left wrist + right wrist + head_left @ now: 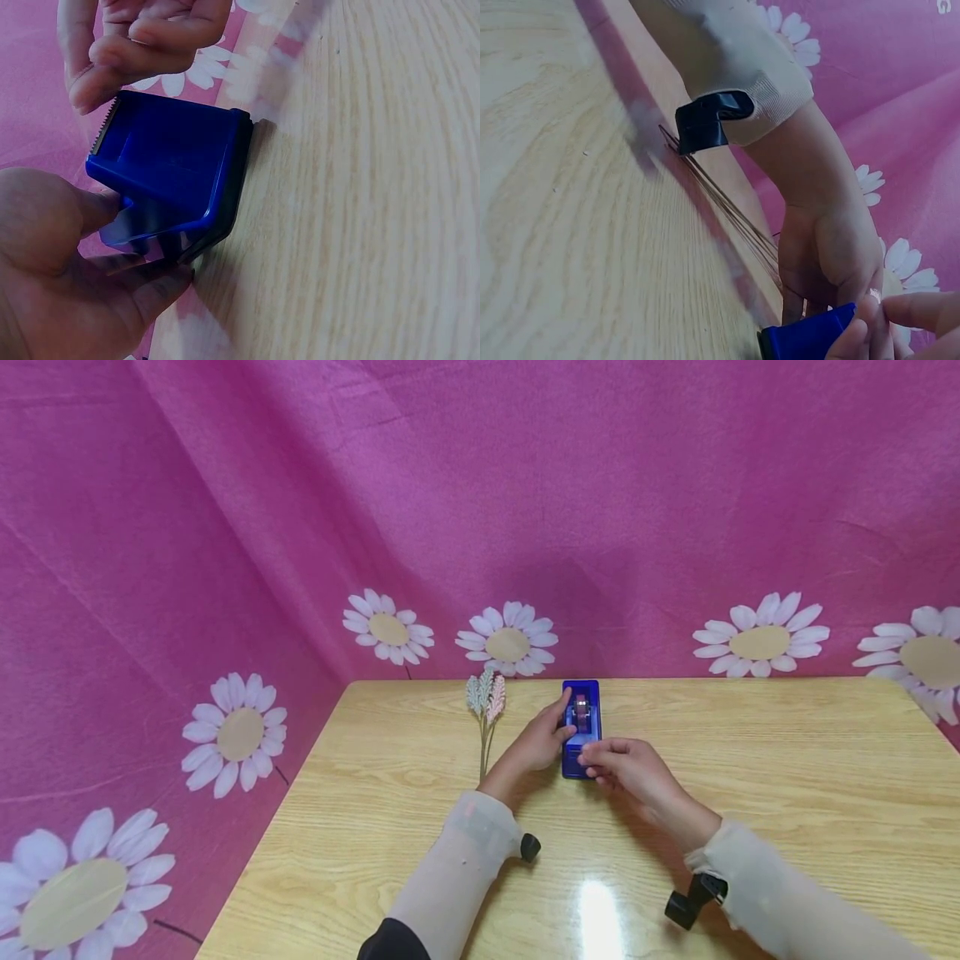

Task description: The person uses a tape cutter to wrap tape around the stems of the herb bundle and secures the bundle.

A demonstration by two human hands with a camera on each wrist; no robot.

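A blue tape dispenser (571,768) stands on the table near its back edge, with a roll of clear tape (581,713) in its upper part. My left hand (537,740) grips the dispenser from its left side, thumb and fingers bent about the body. At the toothed cutting blade (105,126), my right hand (637,774) has its thumb and fingertips drawn together and appears to pinch the tape's end. The clear tape itself is hard to make out between the fingertips. In the right wrist view the dispenser (810,335) is partly cut off by the lower edge.
Artificial sprigs (486,695) in pale green and pink lie left of the dispenser, their thin stems beside the left forearm. The wood-grain table (787,760) meets a pink daisy-printed cloth (637,510) at the back and left.
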